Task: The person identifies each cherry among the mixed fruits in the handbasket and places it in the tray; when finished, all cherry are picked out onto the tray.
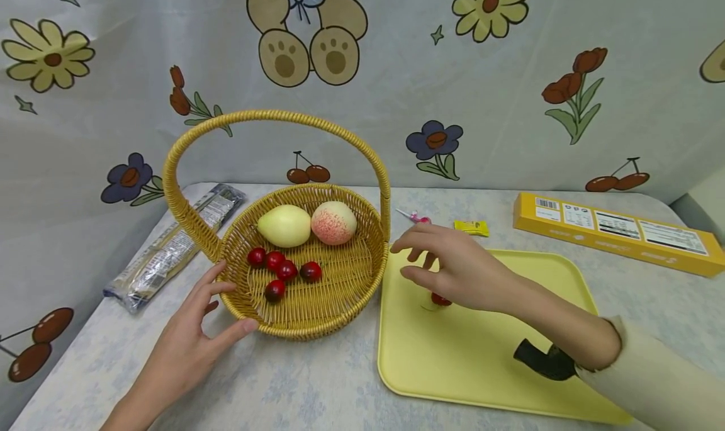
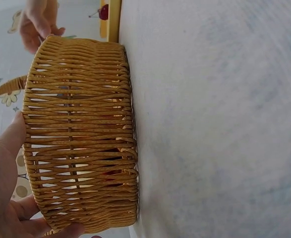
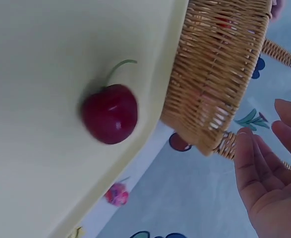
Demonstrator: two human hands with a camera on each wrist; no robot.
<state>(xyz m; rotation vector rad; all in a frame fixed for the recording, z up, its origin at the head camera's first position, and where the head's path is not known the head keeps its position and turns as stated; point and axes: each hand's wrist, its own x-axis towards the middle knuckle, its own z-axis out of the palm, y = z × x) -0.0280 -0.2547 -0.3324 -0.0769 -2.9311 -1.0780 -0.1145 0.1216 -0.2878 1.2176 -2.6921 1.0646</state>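
Note:
In the head view a wicker basket [image 1: 345, 292] with a tall handle holds a pale yellow pear-shaped fruit [image 1: 285, 226], a peach [image 1: 334, 223] and several dark red cherries [image 1: 286, 270]. My left hand [image 1: 189, 340] touches the basket's near left rim with thumb and fingers spread along it. Above the yellow tray [image 1: 481, 371], near the basket's right rim, my right hand [image 1: 453, 264] hovers with bent fingers and nothing between them. One cherry [image 3: 110, 115] with a green stem lies on the tray, partly hidden by that hand in the head view.
A long yellow box [image 1: 617, 233] lies behind the tray at right. Between basket and box are a pink-wrapped lollipop [image 1: 419, 218] and a yellow wrapped candy [image 1: 471, 228]. Left of the basket lies a silvery packet [image 1: 175, 245]. A dark curved object [image 1: 544, 360] shows beneath my right wrist.

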